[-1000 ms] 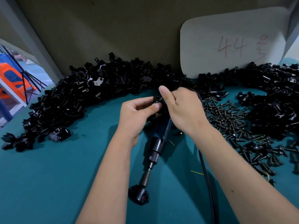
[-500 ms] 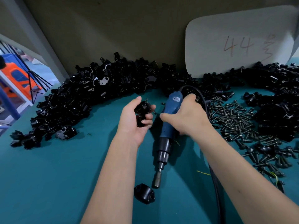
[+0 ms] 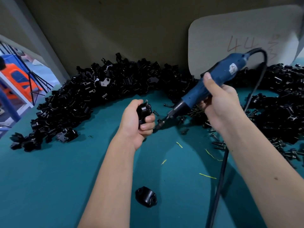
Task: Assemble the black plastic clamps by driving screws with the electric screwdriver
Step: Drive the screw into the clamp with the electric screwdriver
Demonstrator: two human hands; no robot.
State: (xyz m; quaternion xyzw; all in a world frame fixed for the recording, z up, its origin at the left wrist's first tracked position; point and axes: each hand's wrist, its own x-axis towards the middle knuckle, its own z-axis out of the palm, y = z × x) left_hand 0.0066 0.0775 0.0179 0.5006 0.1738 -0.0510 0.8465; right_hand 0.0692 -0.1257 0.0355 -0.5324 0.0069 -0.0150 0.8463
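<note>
My left hand [image 3: 137, 123] grips a black plastic clamp [image 3: 144, 111] with a screw standing out of its top. My right hand [image 3: 220, 104] holds the blue electric screwdriver [image 3: 213, 81] lifted off the table and tilted, its bit [image 3: 160, 125] pointing down-left, close to my left fingers. Its black cable [image 3: 220, 183] trails toward me along my right forearm. A single black clamp half [image 3: 146, 196] lies on the teal table near the front. Loose black screws [image 3: 218, 142] lie scattered to the right.
A long heap of black clamp parts [image 3: 92, 96] curves along the back, from the left round to another pile at the right [image 3: 279, 102]. A white card marked 44 [image 3: 233, 40] leans on the back wall. Yellow scraps [image 3: 208, 176] dot the teal table [image 3: 49, 186].
My right hand has picked the screwdriver up from the table and swung it upright-tilted, bit toward the clamp. My left hand has closed round the clamp and turned it.
</note>
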